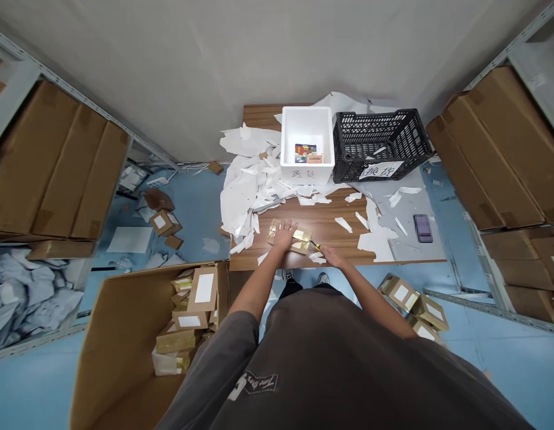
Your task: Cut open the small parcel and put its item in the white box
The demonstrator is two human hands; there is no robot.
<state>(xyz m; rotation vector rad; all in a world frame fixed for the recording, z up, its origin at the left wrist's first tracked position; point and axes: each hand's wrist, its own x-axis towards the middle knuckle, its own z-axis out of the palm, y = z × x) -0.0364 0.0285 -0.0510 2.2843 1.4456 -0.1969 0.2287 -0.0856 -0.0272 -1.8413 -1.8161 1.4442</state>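
Left hand [285, 235] lies open on box [302, 236]; right hand [333, 257] grips cutter [317, 246]; torn paper [238, 196] nearby.

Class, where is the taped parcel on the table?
In the head view, the parcel lies near the table's front edge, left of centre, partly under the left hand.

Near the middle of my frame I get a flat tan cardboard box [305, 245] with gold tape [302, 236] and white patches [296, 245], plus a slim hand tool [317, 246] in yellow and black. The wooden surface [315, 212] is brown with darker streaked grain. Above centre I see a white rectangular tub [307, 175] with black characters and a black plastic lattice crate [342, 149] bearing a white paper sign [381, 170]. At right I make out a flat purple rectangle [422, 228]; the floor [30, 388] lower left is light blue, the upper wall [241, 54] grey.
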